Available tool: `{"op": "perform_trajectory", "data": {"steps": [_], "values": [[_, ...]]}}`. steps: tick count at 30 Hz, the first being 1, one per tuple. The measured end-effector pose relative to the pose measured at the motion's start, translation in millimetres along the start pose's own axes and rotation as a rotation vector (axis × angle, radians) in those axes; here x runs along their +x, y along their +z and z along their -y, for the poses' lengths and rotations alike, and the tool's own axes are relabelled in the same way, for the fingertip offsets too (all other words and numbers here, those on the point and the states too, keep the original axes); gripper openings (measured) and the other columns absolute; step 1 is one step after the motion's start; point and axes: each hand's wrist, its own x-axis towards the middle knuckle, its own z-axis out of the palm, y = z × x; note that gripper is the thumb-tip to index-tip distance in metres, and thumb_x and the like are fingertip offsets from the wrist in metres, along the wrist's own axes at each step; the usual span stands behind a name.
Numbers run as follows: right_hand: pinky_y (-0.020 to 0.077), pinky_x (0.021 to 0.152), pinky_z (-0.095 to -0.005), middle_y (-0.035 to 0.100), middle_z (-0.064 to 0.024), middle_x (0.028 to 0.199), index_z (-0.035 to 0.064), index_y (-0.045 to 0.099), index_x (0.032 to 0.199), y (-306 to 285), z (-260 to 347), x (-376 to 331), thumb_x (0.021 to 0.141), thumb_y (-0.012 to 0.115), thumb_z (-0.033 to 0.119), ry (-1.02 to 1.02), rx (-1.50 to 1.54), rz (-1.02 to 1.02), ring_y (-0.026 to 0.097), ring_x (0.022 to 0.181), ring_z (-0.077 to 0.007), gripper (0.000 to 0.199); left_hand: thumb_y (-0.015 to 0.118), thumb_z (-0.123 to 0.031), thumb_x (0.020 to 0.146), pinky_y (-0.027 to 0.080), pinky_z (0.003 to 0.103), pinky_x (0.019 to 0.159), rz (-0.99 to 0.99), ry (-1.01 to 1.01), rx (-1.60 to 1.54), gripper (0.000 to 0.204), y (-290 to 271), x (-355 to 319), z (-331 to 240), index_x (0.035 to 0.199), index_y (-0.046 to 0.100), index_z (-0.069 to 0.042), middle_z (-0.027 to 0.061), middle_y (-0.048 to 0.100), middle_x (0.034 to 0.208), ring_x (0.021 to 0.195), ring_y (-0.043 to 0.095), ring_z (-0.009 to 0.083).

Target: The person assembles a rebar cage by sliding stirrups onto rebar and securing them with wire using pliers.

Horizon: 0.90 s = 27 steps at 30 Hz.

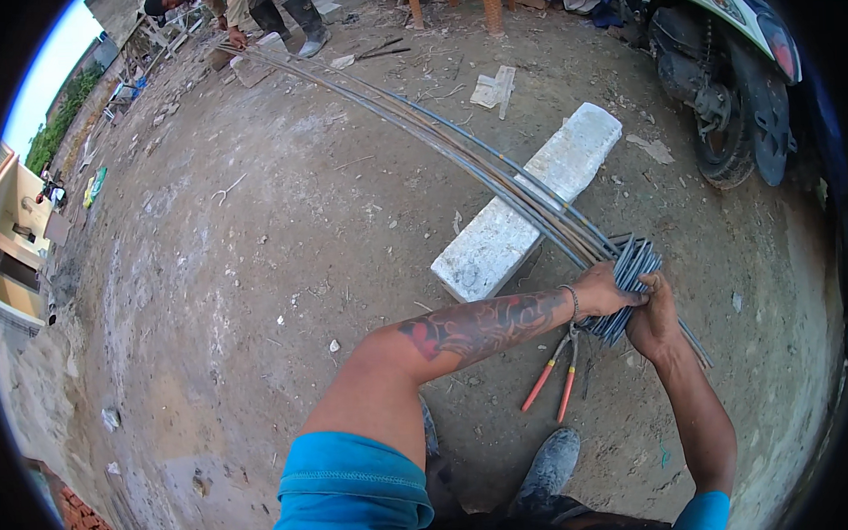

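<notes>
My left hand and my right hand both grip a stack of grey bent steel stirrups threaded over the near end of a bundle of long steel rebars. The rebars run from my hands across a white concrete block toward the far left. Pliers with red-orange handles lie on the dirt just below my left wrist. My left forearm is tattooed and wears a thin bracelet.
A parked scooter stands at the upper right. Another person crouches at the far end of the rebars. Scraps of paper and rubble lie on the dirt ground; my shoes are below the pliers.
</notes>
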Motion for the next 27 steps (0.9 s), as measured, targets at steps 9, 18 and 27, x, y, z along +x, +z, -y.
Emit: {"op": "perform_trajectory", "data": {"steps": [9, 18, 27], "values": [[0.0409, 0.09, -0.0358, 0.059, -0.0054, 0.1, 0.0088, 0.053, 0.099, -1.9, 1.0, 1.2, 0.082, 0.054, 0.028, 0.034, 0.02, 0.041, 0.056, 0.094, -0.0204, 0.026, 0.079, -0.026, 0.069, 0.046, 0.031, 0.086, 0.087, -0.186, -0.071, 0.057, -5.3, 10.4, -3.8, 0.115, 0.057, 0.0, 0.014, 0.062, 0.11, 0.099, 0.059, 0.0191], [0.0449, 0.085, -0.0359, 0.061, -0.0065, 0.097, 0.0066, 0.055, 0.103, 6.5, 3.3, -7.1, 0.084, 0.05, 0.032, 0.007, -0.061, 0.026, 0.058, 0.091, -0.0202, 0.032, 0.075, -0.025, 0.075, 0.045, 0.031, 0.085, 0.161, -0.104, -0.122, 0.055, -3.8, 6.0, -1.4, 0.12, 0.054, -0.003, 0.0129, 0.061, 0.111, 0.1, 0.058, 0.0188], [0.0471, 0.085, -0.0354, 0.062, -0.0071, 0.094, 0.0075, 0.055, 0.103, 17.4, 13.6, -21.4, 0.089, 0.044, 0.035, 0.016, -0.081, -0.061, 0.059, 0.087, -0.0208, 0.032, 0.074, -0.027, 0.076, 0.044, 0.029, 0.085, 0.084, -0.119, -0.093, 0.056, 14.6, 13.2, 5.7, 0.121, 0.052, -0.002, 0.0102, 0.061, 0.111, 0.098, 0.057, 0.0168]]}}
